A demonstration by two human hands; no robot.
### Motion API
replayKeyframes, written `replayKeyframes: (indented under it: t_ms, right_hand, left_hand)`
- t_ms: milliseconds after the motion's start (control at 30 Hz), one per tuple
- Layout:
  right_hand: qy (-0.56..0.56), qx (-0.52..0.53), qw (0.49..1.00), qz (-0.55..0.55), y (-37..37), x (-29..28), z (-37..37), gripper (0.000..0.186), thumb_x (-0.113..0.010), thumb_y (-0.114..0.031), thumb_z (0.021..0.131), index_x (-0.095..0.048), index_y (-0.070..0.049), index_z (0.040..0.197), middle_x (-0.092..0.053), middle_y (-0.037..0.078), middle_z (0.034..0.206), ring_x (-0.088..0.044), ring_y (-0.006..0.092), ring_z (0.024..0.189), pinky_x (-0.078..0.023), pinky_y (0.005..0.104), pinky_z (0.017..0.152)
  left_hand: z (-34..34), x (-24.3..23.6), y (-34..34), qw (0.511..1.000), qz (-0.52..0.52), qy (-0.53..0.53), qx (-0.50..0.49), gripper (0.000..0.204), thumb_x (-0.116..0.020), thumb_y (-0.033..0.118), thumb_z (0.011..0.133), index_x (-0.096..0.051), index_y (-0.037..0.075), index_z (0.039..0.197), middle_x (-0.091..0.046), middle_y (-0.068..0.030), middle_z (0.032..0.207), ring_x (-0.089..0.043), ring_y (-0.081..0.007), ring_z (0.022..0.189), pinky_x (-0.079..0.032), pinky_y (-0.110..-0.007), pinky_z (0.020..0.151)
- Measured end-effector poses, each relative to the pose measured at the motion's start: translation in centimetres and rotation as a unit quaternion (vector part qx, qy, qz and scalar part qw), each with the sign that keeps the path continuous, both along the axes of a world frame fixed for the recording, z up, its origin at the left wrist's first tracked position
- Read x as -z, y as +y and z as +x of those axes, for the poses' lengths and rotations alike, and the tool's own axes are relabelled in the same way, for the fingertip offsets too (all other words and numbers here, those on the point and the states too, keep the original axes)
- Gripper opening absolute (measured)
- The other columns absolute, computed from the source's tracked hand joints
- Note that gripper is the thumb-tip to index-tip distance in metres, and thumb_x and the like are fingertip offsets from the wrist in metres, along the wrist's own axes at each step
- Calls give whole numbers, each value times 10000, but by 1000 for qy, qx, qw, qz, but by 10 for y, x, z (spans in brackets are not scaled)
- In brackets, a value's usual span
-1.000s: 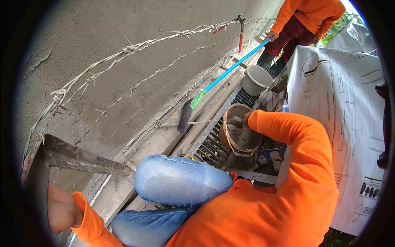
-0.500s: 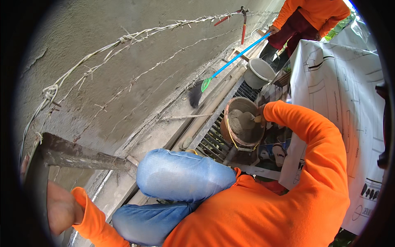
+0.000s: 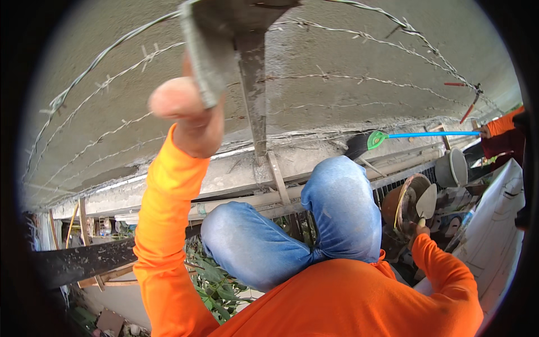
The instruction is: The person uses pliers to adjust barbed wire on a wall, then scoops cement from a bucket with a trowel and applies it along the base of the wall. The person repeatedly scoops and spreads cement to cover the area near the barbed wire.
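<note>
My left hand [image 3: 193,115] is raised in front of the wall, its fingers wrapped round the edge of a grey metal angle bar [image 3: 210,56]. My fingers are partly hidden behind the bar. Low on the right, my right hand [image 3: 420,231] grips a trowel by its light handle. The trowel's broad blade [image 3: 428,201], coated in grey, stands tilted up at the mouth of a brown bucket [image 3: 402,205]. From this angle I cannot see how much mortar is inside the bucket.
Barbed wire [image 3: 331,76] runs along the rough grey wall [image 3: 140,84], with red-handled pliers [image 3: 475,101] hanging on it. A co-worker's hand [image 3: 484,131] holds a blue-handled broom [image 3: 432,134]. A grey bucket [image 3: 451,168] and white printed sheet [image 3: 494,219] are at the right.
My view has swung left, so the wall and angle bar now stand ahead. My left hand shows gripping the bar; the trowel blade has come up out of the mortar.
</note>
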State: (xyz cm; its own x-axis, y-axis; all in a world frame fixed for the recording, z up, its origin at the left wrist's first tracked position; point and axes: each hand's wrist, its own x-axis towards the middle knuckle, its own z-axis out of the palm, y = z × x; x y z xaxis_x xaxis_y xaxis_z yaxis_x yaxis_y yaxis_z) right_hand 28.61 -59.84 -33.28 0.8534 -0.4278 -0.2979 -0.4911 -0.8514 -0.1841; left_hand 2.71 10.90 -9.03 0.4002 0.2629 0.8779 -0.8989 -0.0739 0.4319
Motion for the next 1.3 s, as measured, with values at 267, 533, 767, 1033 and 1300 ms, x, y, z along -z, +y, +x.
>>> replayKeyframes:
  t_ms: [267, 533, 767, 1033, 1300]
  right_hand:
    - [-145, -297, 933, 139, 18, 49, -51, 436, -927, -227, 708, -619, -48, 960, -642, 42, 900, -579, 212, 794, -511, 349, 757]
    - [-154, -222, 936, 224, -18, 54, -24, 96, -600, -155, 923, -603, -74, 975, -595, 41, 847, -622, 184, 796, -553, 338, 670]
    - [-166, -461, 868, -85, 0, 26, -45, 459, -854, -233, 700, -550, -33, 980, -652, 221, 852, -628, 459, 858, -531, 486, 725]
    - [-179, -358, 912, 91, 1, -76, 27, 383, -722, -16, 752, -577, 9, 1106, -689, 152, 1004, -673, 272, 929, -535, 347, 862]
    - [-120, -452, 880, -80, 107, -151, 125, 506, -882, -201, 693, -625, -34, 1096, -716, 223, 972, -700, 412, 984, -552, 459, 841]
  left_hand:
    - [-20, -46, 2, 895, 318, 126, -286, 1173, -604, 915, 724, -468, -98, 1302, -511, -246, 1155, -527, -384, 1148, -431, -463, 1026]
    - [-27, -54, -6, 896, 302, 143, -293, 1154, -581, 930, 718, -498, -121, 1187, -511, -248, 1101, -529, -386, 1114, -441, -467, 994]
    - [-26, -48, -22, 933, 261, 114, -220, 1169, -679, 803, 783, -341, -59, 1495, -417, -210, 1424, -398, -332, 1351, -300, -424, 1159]
    - [-12, -37, -30, 965, 154, 123, -175, 1166, -536, 883, 800, -334, -41, 1483, -454, -151, 1377, -463, -270, 1276, -352, -409, 1117]
    - [-10, -35, -32, 943, 148, 116, -276, 1113, -369, 921, 841, -451, -65, 1350, -438, -171, 1236, -479, -298, 1155, -378, -410, 1046]
